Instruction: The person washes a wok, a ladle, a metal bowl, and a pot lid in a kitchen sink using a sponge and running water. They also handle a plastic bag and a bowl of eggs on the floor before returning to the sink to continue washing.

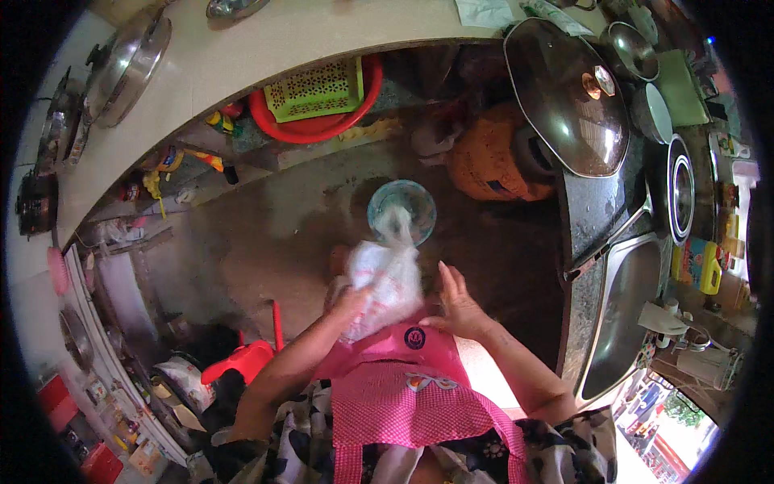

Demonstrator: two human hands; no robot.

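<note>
My left hand (pixel 357 302) grips a white plastic bag (pixel 387 284) with faint reddish print, held in front of the pink apron (pixel 411 405). Part of the bag trails up over a round, bluish see-through bin (pixel 423 202) on the floor; motion blur hides whether it touches the rim or what lies inside. To the right of the bag, my right hand (pixel 459 305) has its fingers apart and holds nothing.
An orange gas cylinder (pixel 490 157) stands beyond the bin. A red basin (pixel 308 134) with a green basket (pixel 314 91) sits under the counter (pixel 302 30). On the right are a sink (pixel 626 314) and a large glass lid (pixel 562 91); a red stool (pixel 245 360) is at left.
</note>
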